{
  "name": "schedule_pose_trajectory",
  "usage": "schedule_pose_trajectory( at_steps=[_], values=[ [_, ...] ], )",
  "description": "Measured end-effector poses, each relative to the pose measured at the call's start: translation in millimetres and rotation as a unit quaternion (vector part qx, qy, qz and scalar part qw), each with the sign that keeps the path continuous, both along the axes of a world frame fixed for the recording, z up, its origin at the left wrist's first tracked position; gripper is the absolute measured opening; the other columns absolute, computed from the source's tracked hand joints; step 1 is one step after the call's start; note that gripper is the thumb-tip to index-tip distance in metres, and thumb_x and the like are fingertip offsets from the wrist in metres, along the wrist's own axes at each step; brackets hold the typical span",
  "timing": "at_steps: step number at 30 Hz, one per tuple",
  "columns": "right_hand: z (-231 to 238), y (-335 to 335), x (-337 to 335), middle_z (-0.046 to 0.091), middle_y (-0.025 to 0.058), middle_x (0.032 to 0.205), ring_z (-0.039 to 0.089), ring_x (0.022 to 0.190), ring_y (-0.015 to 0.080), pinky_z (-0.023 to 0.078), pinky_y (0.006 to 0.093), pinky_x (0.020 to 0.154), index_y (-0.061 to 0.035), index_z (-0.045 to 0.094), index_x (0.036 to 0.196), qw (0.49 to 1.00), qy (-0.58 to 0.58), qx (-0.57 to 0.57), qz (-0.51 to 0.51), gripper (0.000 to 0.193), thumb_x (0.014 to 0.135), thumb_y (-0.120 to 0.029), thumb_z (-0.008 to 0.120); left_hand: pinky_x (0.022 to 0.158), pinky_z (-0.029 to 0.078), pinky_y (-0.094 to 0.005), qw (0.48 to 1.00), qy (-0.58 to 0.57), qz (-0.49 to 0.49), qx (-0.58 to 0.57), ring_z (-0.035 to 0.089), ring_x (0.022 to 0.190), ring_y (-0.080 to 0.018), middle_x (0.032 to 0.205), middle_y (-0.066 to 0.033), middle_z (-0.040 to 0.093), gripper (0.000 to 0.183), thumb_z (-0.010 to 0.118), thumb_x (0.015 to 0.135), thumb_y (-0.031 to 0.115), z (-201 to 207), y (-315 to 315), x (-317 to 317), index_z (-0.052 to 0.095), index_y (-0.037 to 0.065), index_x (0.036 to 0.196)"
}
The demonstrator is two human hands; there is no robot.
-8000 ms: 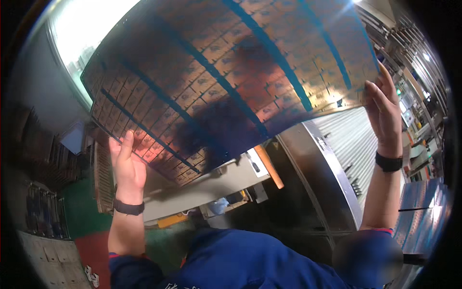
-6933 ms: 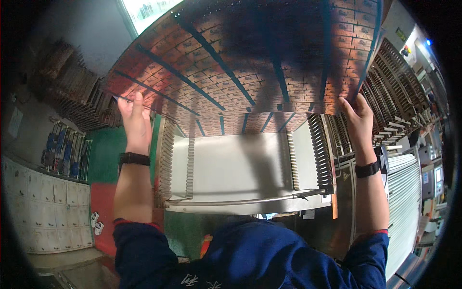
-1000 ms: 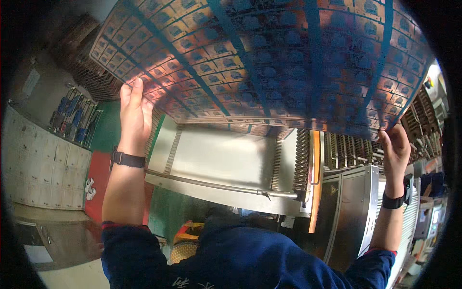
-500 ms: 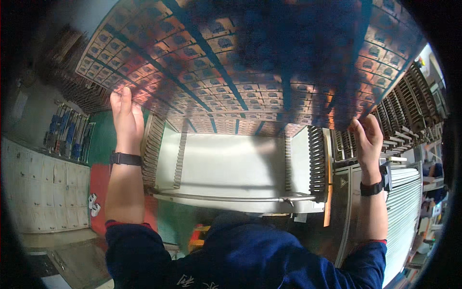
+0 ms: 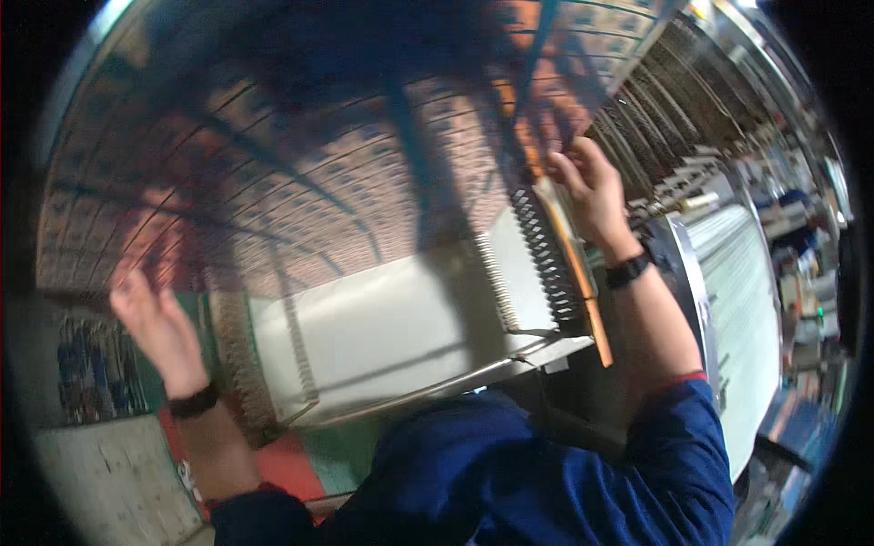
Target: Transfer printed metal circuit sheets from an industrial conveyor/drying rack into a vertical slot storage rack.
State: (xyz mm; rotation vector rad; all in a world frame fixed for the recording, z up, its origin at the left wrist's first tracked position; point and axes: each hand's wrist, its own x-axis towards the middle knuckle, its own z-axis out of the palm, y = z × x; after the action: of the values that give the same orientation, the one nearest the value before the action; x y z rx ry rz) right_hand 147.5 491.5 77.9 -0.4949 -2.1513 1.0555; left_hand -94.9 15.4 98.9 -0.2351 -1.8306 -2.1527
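A large, shiny, copper-coloured circuit board panel fills the upper part of the view, with a grid of small repeated units crossed by dark teal strips. It stands tilted above a white rack. My left hand pinches its near edge at the left, fingertips on the rim. At the right, my right hand has thumb and fingers closed on the panel's edge. Both hands are somewhat smeared by motion, and the panel's far edge is cut off by the picture.
Below the panel is the white rack with toothed, coil-like side rails and a metal front bar. An orange strip runs along its right side. Slotted racks and a pale ribbed stack stand at the right; cabinets at the lower left.
My view has swung, so the rack now appears slanted. Within the picture, my left hand sits lower and further left; my right hand is higher and further left. The panel stays between them.
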Motion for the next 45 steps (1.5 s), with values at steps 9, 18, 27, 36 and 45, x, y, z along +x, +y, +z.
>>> schedule_pose_trajectory(
  at_steps=[9, 18, 27, 36, 45],
  values=[
    [-24, 6, 0, 0.066, 0.0041, 0.080, 0.058, 0.072, 0.0092, 0.049, 0.0249, 0.068, -0.0015, 0.062, 0.102, 0.998, -0.025, -0.055, -0.015, 0.017, 0.094, -0.016, 0.067, 0.092, 0.042, -0.0239, 0.997, 0.030, -0.008, -0.074, 0.050, 0.107, -0.0108, 0.122, -0.0056, 0.050, 0.034, 0.049, 0.104, 0.025, 10, 20, 11, 0.046, 0.004, 0.131],
    [-34, 3, 5, 0.067, 0.0069, 0.097, 0.063, 0.090, 0.0117, 0.050, 0.0262, 0.081, 0.0001, 0.065, 0.108, 0.984, -0.054, 0.140, -0.094, 0.022, 0.091, -0.012, 0.071, 0.106, 0.036, -0.0394, 0.999, 0.011, -0.029, -0.026, 0.046, 0.124, -0.0217, 0.134, -0.0090, 0.046, 0.044, 0.055, 0.101, 0.033, -20, 9, 5, 0.042, 0.007, 0.134],
    [-25, 7, 40, 0.062, 0.0003, 0.097, 0.057, 0.090, 0.0071, 0.046, 0.0213, 0.082, 0.0025, 0.059, 0.112, 0.998, 0.049, -0.003, -0.027, 0.021, 0.092, 0.001, 0.065, 0.100, 0.042, -0.0358, 0.992, 0.044, -0.082, 0.081, 0.051, 0.115, -0.0201, 0.128, -0.0129, 0.050, 0.033, 0.048, 0.101, 0.021, -17, 21, 9, 0.042, 0.004, 0.129],
    [-29, -9, 13, 0.071, 0.0122, 0.096, 0.065, 0.083, 0.0123, 0.052, 0.0276, 0.074, 0.0012, 0.065, 0.110, 0.991, -0.096, 0.051, -0.073, 0.030, 0.087, -0.015, 0.075, 0.102, 0.034, -0.0364, 1.000, -0.016, 0.003, -0.010, 0.045, 0.122, -0.0160, 0.133, -0.0067, 0.049, 0.039, 0.051, 0.103, 0.026, -23, 16, 22, 0.039, 0.006, 0.135],
    [-22, -17, 19, 0.071, 0.0160, 0.089, 0.067, 0.079, 0.0153, 0.052, 0.0308, 0.074, -0.0007, 0.065, 0.108, 0.972, -0.210, 0.062, -0.087, 0.024, 0.091, -0.017, 0.069, 0.104, 0.036, -0.0310, 0.997, 0.025, -0.065, -0.017, 0.046, 0.122, -0.0158, 0.133, -0.0088, 0.048, 0.041, 0.047, 0.105, 0.027, -29, 21, 18, 0.037, 0.003, 0.137]
  ],
)
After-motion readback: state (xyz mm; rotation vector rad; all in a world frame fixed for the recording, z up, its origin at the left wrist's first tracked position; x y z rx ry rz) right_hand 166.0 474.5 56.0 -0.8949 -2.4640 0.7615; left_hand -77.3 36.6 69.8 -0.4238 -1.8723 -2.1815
